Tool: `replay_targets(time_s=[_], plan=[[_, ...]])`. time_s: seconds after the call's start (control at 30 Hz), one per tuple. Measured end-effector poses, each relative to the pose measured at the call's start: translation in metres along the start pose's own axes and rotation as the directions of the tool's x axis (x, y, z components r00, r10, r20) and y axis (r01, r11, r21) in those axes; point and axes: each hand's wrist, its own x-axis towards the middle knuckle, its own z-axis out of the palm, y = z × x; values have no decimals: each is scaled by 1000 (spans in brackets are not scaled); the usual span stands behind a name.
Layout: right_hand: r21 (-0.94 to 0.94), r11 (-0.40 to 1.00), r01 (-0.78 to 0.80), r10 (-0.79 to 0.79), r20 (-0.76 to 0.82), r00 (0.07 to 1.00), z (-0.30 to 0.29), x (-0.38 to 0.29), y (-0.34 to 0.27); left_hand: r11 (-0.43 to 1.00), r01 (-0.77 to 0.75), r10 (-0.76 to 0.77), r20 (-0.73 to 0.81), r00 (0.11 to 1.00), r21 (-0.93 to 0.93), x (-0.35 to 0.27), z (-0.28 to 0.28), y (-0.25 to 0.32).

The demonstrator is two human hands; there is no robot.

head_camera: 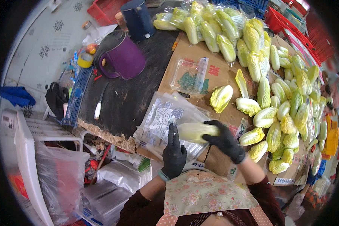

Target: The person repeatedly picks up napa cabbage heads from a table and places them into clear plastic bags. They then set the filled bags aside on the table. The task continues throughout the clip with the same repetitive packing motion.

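Note:
My right hand (226, 141), in a black glove, is closed around one end of a small napa cabbage (196, 132), which looks slightly blurred. The cabbage lies over a stack of clear printed plastic bags (161, 115). At its other end is my left hand (174, 154), also gloved in black, its fingers extended over the bags; whether it grips a bag cannot be told. Loose napa cabbages (265, 117) are heaped on the cardboard to the right. Bagged cabbages (207, 31) lie in a pile at the far side. A single cabbage (221, 98) rests beyond my right hand.
A knife with a white handle (97, 110) lies on the dark board at left, near a purple pitcher (132, 60) and a dark blue pitcher (138, 21). A clear plastic tray (188, 75) sits on the cardboard. Red crates (291, 28) stand far right. A blue basket (75, 99) borders the left edge.

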Motion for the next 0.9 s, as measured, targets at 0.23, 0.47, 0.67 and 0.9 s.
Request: replay_targets(time_s=[0.23, 0.47, 0.67, 0.9], plan=[[473, 838, 272, -120, -328, 937, 148, 94, 22, 999, 33, -31, 27, 999, -44, -13, -15, -1], [267, 874, 407, -349, -238, 906, 124, 80, 25, 976, 59, -87, -128, 988, -209, -32, -17, -29], [-34, 974, 226, -225, -307, 925, 118, 68, 39, 998, 37, -26, 177, 984, -60, -38, 13, -53], [-116, 986, 121, -151, -307, 940, 25, -7, 57, 945, -64, 132, 195, 972, -322, -19, 16, -46]])
